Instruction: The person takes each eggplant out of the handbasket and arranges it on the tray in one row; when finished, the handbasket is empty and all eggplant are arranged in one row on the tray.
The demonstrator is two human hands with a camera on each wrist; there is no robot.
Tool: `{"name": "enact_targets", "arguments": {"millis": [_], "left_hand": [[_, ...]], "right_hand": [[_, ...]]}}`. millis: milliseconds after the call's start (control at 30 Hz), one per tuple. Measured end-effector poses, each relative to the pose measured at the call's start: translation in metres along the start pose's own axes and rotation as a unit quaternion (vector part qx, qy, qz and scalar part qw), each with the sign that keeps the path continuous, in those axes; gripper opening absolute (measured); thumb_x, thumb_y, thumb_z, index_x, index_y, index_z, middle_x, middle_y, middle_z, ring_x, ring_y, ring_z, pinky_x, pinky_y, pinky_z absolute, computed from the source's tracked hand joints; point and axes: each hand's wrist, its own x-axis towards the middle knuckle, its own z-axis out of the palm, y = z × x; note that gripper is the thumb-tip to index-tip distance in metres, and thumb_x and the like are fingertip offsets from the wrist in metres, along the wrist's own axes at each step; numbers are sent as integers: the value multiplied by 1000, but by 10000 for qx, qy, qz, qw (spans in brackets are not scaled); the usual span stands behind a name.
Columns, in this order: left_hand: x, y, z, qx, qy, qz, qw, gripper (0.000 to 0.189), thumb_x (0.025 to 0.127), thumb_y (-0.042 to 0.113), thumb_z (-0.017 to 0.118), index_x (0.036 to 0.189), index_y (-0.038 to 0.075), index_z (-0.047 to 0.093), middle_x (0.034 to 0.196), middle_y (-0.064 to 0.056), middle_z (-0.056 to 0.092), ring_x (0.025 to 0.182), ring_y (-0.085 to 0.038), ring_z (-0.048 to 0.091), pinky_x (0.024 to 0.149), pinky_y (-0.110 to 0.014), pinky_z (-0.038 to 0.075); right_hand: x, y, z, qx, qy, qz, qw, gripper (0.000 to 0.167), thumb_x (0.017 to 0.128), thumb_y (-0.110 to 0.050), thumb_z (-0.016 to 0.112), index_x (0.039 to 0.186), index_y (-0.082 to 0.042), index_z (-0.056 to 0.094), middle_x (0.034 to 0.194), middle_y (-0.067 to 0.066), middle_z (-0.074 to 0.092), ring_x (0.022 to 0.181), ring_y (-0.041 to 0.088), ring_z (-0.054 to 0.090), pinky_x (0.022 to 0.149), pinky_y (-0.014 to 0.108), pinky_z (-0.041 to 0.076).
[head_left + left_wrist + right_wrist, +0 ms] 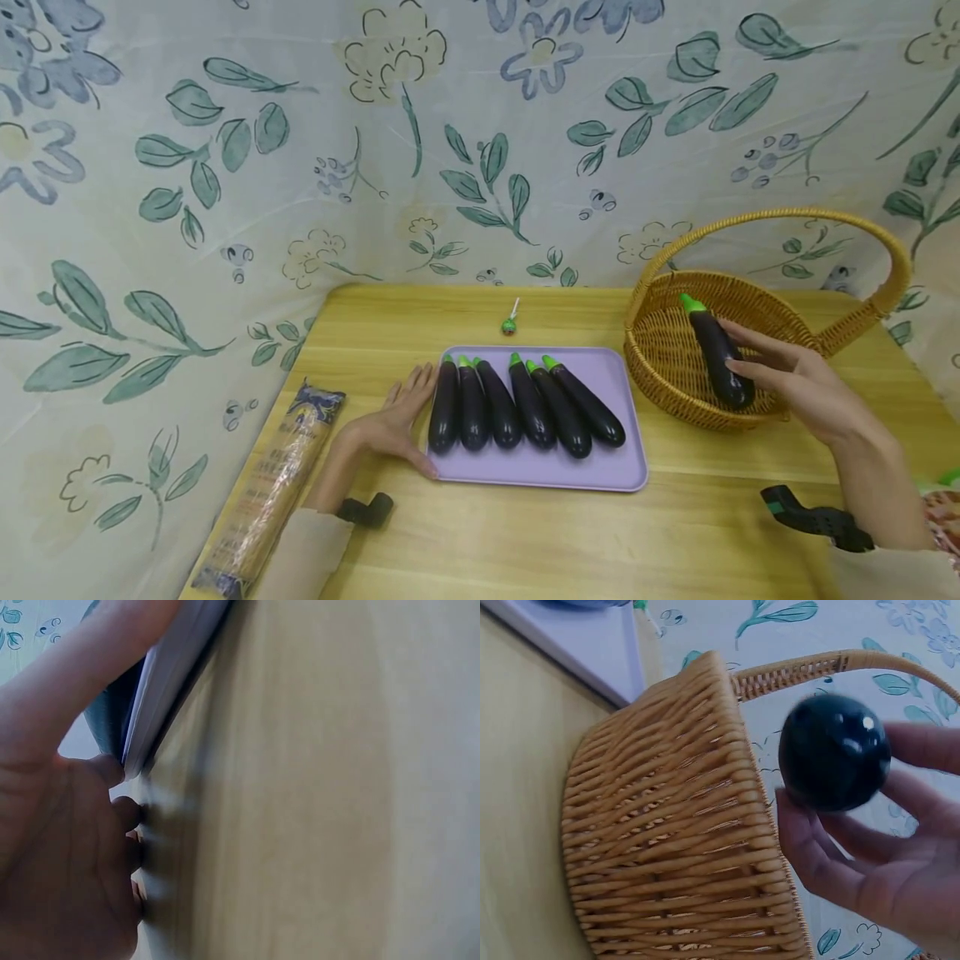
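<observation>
My right hand (798, 383) grips a dark purple eggplant (716, 354) with a bright green stem end, over the opening of a wicker basket (675, 400). In the right wrist view the rounded bottom of the eggplant (834, 752) faces the camera, fingers around it, above the rim of the basket (675, 817). My left hand (393, 425) rests at the left edge of a lilac tray (600, 475), fingers spread and thumb at its near corner. Several eggplants (532, 404) lie side by side on that tray, stem ends pointing away. In the left wrist view the tray's side (161, 690) runs along the thumb.
A long packet of dry noodles (266, 492) lies along the table's left edge. Behind the tray is a small green lollipop (510, 323). The basket's tall handle (780, 215) arches over its opening. A floral cloth (480, 125) hangs behind the wooden table (525, 542).
</observation>
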Motion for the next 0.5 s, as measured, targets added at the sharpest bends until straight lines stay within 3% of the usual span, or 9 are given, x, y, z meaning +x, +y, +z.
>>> {"name": "enact_targets", "arguments": {"millis": [133, 300, 500], "left_hand": [[0, -1, 0, 4, -19, -5, 10000, 161, 58, 50, 99, 164, 5, -14, 170, -22, -21, 159, -41, -19, 128, -64, -9], [0, -1, -1, -31, -71, -18, 10000, 161, 58, 49, 99, 164, 6, -15, 170, -21, -22, 159, -40, -20, 128, -63, -10], [0, -1, -2, -89, -132, 5, 9999, 160, 59, 48, 99, 164, 5, -14, 170, -22, -23, 159, -40, -21, 128, -63, -11]], "right_hand": [[-6, -1, -1, 140, -371, -446, 9982, 60, 110, -21, 50, 165, -25, 26, 167, -8, 32, 122, -18, 48, 88, 9, 49], [-9, -9, 9, 191, -775, -778, 9938, 59, 109, -14, 52, 164, -21, 33, 150, -31, 43, 123, -16, 48, 89, 12, 48], [-9, -29, 38, 341, -1071, -807, 9904, 58, 107, -17, 55, 162, -20, 37, 149, -29, 48, 124, -12, 50, 91, 16, 50]]}}
